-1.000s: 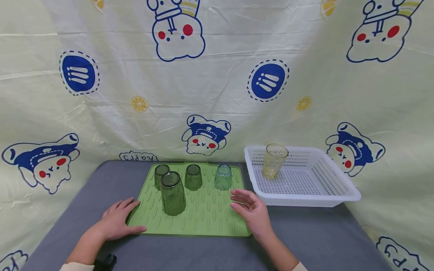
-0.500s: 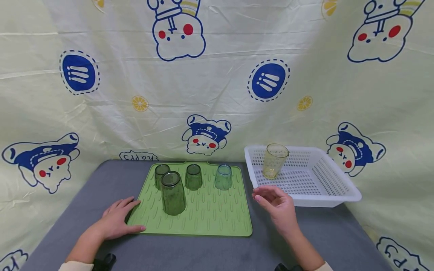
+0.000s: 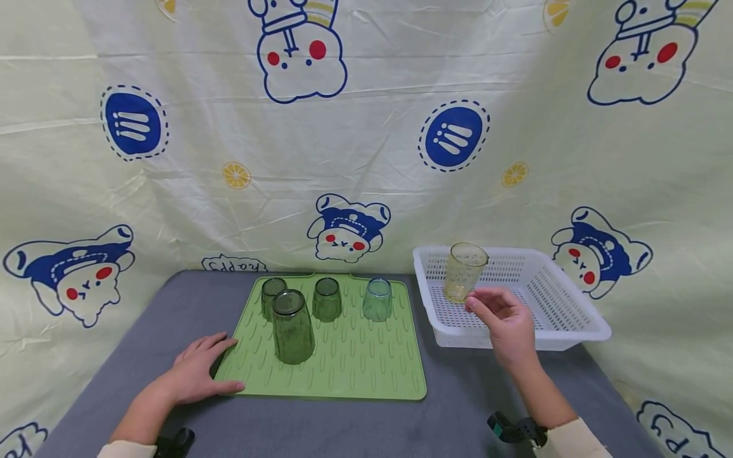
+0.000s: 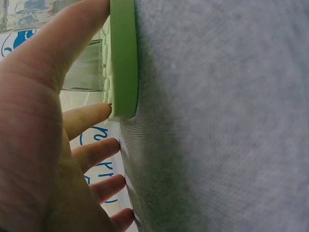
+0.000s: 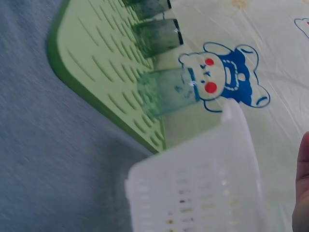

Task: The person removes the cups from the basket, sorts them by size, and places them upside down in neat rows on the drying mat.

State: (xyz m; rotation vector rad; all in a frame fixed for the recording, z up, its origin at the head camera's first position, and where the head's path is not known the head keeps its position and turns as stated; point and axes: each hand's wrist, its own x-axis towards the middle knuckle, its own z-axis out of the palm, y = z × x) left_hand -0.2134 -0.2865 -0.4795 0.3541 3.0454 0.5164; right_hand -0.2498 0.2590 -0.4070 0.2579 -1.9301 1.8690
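My left hand [image 3: 195, 372] rests at the left edge of the green ridged mat [image 3: 366, 366], fingers spread. In the left wrist view, its thumb and index fingertip touch the mat's rim [image 4: 124, 63]. Loosely curled, my right hand [image 3: 508, 327] reaches over the near side of the white basket [image 3: 564, 338]. Its fingertips are just beside the lower part of a clear yellowish tumbler [image 3: 465, 270] standing tilted in the basket. Only a sliver of that hand [image 5: 302, 186] shows in the right wrist view, with the basket's wall [image 5: 193, 169] in front.
On the mat stand a tall dark-green glass [image 3: 293, 334], two short dark-green glasses, one [image 3: 327, 302] in the back middle and one [image 3: 269, 296] behind the tall one, and a bluish glass [image 3: 377, 302]. A patterned curtain [image 3: 366, 146] hangs behind the grey table [image 3: 343, 429].
My right hand has moved right from the mat's right edge, over the basket's near rim to the yellowish tumbler. The left hand and the glasses have stayed in place.
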